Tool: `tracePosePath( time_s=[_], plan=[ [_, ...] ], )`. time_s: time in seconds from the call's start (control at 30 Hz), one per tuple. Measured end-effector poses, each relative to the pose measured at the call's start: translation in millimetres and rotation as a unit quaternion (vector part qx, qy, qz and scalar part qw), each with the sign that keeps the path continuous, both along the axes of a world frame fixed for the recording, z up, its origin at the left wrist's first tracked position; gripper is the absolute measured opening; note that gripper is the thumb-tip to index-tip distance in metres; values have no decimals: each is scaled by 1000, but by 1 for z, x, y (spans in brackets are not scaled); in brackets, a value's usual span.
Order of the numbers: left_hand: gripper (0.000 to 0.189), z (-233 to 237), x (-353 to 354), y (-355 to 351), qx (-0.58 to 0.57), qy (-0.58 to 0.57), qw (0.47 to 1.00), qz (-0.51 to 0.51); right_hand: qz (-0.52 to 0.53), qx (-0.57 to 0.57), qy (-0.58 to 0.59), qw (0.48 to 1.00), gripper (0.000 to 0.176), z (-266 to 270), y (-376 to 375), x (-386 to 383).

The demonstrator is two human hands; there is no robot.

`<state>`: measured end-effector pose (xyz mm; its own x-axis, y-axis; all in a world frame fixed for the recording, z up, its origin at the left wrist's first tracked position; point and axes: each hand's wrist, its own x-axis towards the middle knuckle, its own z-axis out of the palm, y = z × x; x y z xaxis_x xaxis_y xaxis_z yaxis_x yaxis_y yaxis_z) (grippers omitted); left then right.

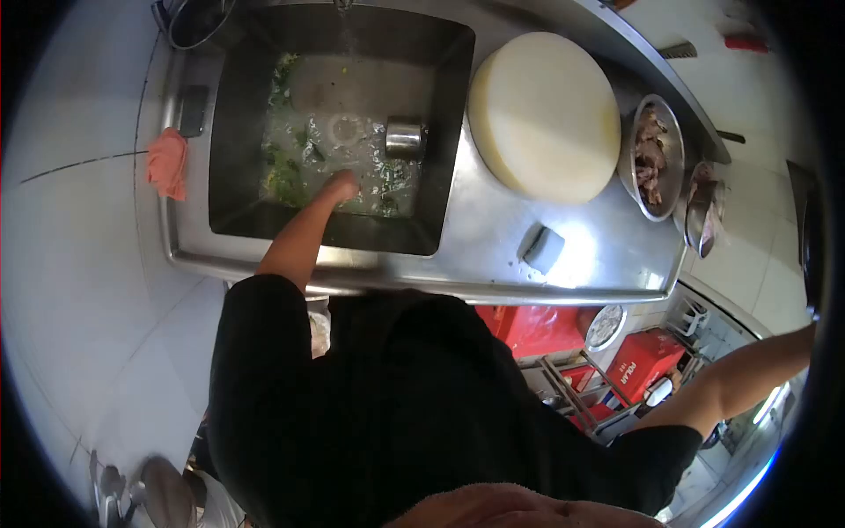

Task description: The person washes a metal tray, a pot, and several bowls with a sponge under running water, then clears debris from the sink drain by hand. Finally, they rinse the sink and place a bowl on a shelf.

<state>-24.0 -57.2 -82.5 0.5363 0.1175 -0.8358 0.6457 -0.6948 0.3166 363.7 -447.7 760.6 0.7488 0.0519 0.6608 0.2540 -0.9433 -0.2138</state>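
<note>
Room: a kitchen seen from above, with pale floor (79, 290) at the left of the frame and a person in a black top filling the lower middle.
Bench: a steel bench (480, 251) crosses the upper half, with a deep sink (233, 132) set in its left part.
Sink: it holds shallow water. The greens (283, 180) float in it, thickest along the left side and the near edge.
Cup: a steel cup (406, 138) stands in the water right of the sink's centre, close to the greens.
Left hand: the left hand (339, 187) reaches down from the lower left into the sink and dips into the water among the greens, at the near edge. The fingers point down into the water, and whether they are curled around any leaves cannot be told.
Right hand: only the right arm (748, 374) shows, stretched toward the right edge of the frame. The hand itself is out of view.
Board: a thick round board (544, 114) lies on the bench just right of the sink.
Bowls: a steel bowl (653, 157) of meat sits right of the board, and a second bowl (704, 216) sits just beyond it at the bench end.
Sponge: a grey sponge (543, 249) rests on the bench below the board.
Cloth: an orange cloth (167, 163) hangs on the bench rim left of the sink.
Below: red crates (537, 327) sit under the bench at the lower right.
</note>
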Motion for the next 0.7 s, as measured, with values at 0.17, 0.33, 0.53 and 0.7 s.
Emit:
tracePosePath(
  time_s=[0.17, 0.33, 0.53, 0.7],
  plan=[
    [62, -14, 69, -38, 30, -241, 941, 237, 228, 234, 4, 945, 32, -176, -127, -86],
    [53, 32, 145, -96, 238, -327, 845, -351, -28, 103, 414, 904, 43, -458, -71, -205],
    [32, 22, 164, -33, 205, -183, 875, -400, 39, -46, 390, 919, 66, -637, -70, -250],
    [23, 8, 173, 106, -184, -236, 931, 208, 130, 167, 442, 872, 51, -612, 34, -251]
  ],
)
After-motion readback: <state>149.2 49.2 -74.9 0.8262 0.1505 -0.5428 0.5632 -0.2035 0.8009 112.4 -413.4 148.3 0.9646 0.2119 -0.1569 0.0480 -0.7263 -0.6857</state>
